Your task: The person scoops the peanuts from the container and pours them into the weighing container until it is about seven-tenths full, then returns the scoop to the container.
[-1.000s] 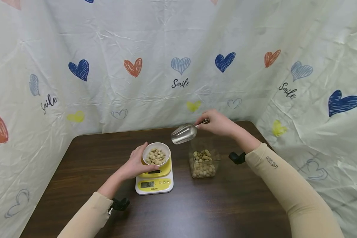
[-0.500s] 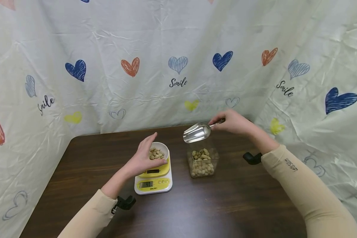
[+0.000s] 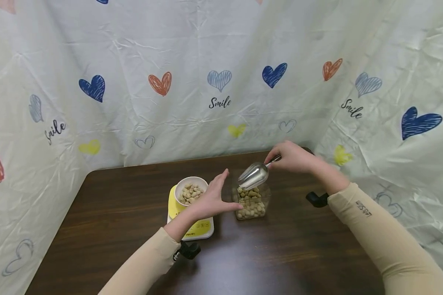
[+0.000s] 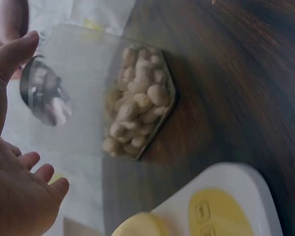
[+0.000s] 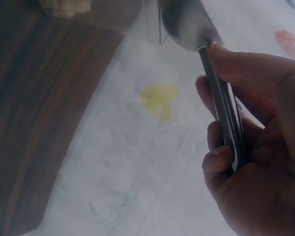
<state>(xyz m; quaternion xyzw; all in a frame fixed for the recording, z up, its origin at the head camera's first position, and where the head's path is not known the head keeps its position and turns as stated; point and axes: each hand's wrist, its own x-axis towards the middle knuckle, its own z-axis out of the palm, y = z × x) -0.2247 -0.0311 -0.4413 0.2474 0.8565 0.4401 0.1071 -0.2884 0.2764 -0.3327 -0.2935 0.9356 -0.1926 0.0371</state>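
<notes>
My right hand (image 3: 291, 157) grips the handle of a metal scoop (image 3: 254, 176), its bowl tilted down at the mouth of a clear square container (image 3: 267, 200). Peanuts in their shells (image 4: 140, 98) fill the lower part of that container. Fingers and thumb wrap the scoop's handle (image 5: 226, 113) in the right wrist view. My left hand (image 3: 211, 201), thumb and fingers spread, holds nothing and reaches toward the container's left side. Behind its wrist, a white bowl (image 3: 178, 191) with peanuts in it rests on a yellow and white kitchen scale (image 3: 172, 205); the forearm hides the scale's display.
Everything stands on a dark wooden table (image 3: 125, 213). A white curtain (image 3: 184, 135) printed with hearts hangs along the table's back and sides. Scale and container are side by side, a narrow gap between them.
My left hand has let go of the bowl and moved right toward the container. The scoop, after shifting right, has come down to the container's mouth.
</notes>
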